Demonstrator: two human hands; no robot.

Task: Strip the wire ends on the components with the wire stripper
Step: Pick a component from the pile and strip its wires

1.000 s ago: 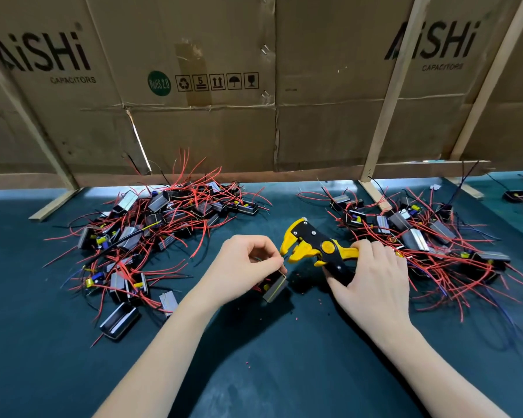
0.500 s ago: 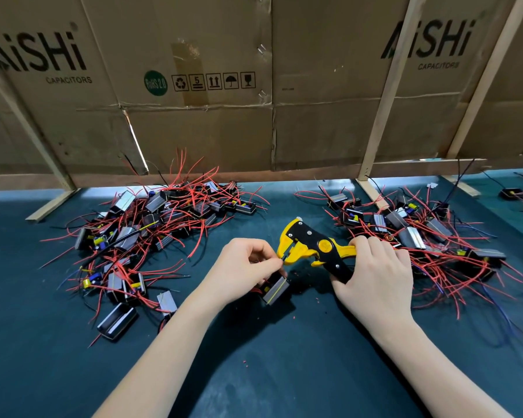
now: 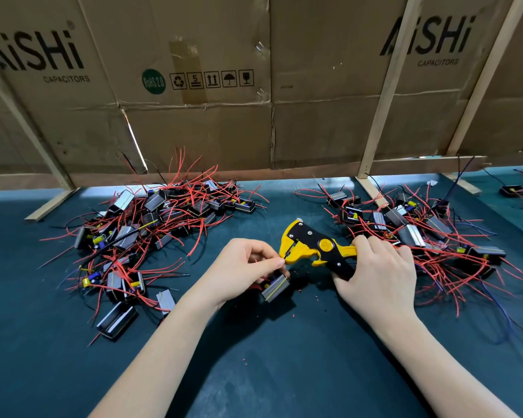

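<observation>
Broadly, a dark green tabletop carries two heaps of red-wired components, one toward its far left, one toward its far right. Between them, the right hand has its grip curled round the yellow-and-black wire stripper. The left hand pinches a wire at the stripper's mouth, a component hanging beneath its fingers.
</observation>
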